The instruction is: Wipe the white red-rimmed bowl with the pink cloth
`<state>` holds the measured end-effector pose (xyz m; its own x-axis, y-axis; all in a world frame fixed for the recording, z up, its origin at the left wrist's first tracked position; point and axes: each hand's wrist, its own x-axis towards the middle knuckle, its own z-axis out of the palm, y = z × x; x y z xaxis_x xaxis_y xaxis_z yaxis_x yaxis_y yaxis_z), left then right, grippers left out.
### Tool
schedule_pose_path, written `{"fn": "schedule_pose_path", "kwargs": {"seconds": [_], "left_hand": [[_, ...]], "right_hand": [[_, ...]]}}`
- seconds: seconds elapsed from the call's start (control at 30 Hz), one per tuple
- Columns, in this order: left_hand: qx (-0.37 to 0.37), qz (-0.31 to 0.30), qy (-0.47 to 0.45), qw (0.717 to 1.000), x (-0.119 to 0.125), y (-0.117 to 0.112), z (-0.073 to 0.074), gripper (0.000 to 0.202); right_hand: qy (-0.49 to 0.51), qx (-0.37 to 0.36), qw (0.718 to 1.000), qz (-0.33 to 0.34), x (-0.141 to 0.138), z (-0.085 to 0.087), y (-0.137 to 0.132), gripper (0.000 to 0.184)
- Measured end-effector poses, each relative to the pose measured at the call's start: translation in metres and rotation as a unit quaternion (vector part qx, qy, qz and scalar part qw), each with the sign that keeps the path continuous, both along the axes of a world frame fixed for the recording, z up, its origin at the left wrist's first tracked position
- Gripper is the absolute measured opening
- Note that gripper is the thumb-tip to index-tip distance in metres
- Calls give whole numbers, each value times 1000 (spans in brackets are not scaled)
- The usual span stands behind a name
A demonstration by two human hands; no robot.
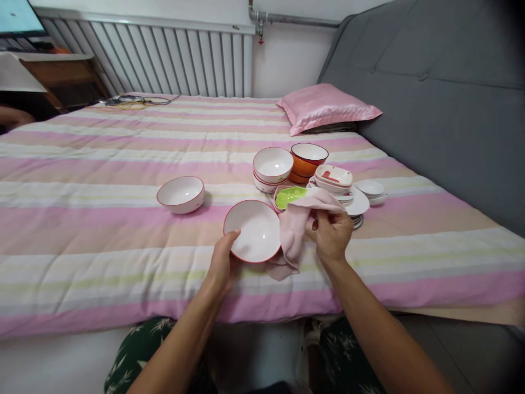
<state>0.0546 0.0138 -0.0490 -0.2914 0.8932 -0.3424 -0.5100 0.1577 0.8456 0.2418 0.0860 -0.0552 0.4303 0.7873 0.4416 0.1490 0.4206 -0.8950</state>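
Head view: bowl and cloth in two hands

Near the edge of the bed [123,230], the left hand [223,257] holds the rim of a white bowl [252,230], which is tipped up. The right hand [332,232] pinches a pink cloth [295,227] just beside that bowl. The wiping looks only just begun. One lone bowl [181,193] sits apart at the left, while stacked bowls [273,164], orange bowls [308,158] and plates [359,203] wait farther right. A green dish [290,196] lies partly under the cloth. Farthest is a pink pillow [326,106]. Nothing blocks the hands.

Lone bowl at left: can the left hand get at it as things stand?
Probably yes: nothing lies between the left hand and the lone bowl on the bed, though that hand is holding a tilted bowl.
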Motion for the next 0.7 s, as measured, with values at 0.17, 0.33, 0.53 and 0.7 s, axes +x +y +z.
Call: {"fn": "schedule_pose_path", "kwargs": {"seconds": [0.17, 0.33, 0.53, 0.7], "left_hand": [[7, -31, 29, 999, 0, -1, -6, 38], [24, -59, 42, 997, 3, -2, -7, 35], [15, -59, 39, 997, 2, -1, -6, 34], [12, -51, 29, 998, 2, -1, -7, 32]], "right_hand": [[-36, 43, 998, 28, -2, 3, -7, 16], [-131, 54, 985, 103, -10, 8, -20, 24], [-199, 26, 958, 203, -18, 8, -21, 57], [-161, -29, 972, 169, -18, -3, -17, 60]]}}
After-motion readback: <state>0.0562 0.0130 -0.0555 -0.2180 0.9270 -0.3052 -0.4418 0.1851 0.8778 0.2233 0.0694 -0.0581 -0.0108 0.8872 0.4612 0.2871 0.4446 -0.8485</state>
